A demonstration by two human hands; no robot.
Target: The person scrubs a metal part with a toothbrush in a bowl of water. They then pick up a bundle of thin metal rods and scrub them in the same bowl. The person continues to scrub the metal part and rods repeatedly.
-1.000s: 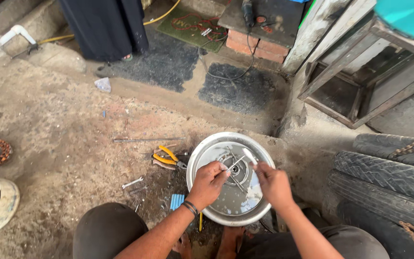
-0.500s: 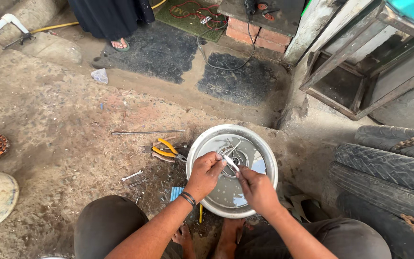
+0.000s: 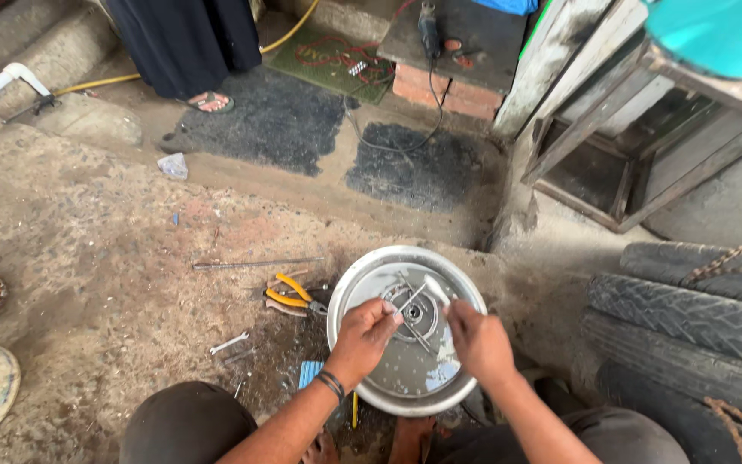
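Resting on the dirt floor (image 3: 88, 249) at near centre, one round shiny metal pan (image 3: 405, 331) is seen between the person's knees. One thin metal rod (image 3: 414, 299) is held across its middle by both hands. The left hand (image 3: 364, 337) is bent down over the pan's left half, fingers closed on the rod's near end. The right hand (image 3: 478, 342) is curled over the right half, fingertips pinched at the rod's far end. Just left of the pan one pair of yellow-handled pliers (image 3: 292, 295) is laid. Further left, one small grey spanner (image 3: 229, 344) and one long thin steel bar (image 3: 255, 264) are seen. Two black rubber tyres (image 3: 689, 318) are stacked at the right.
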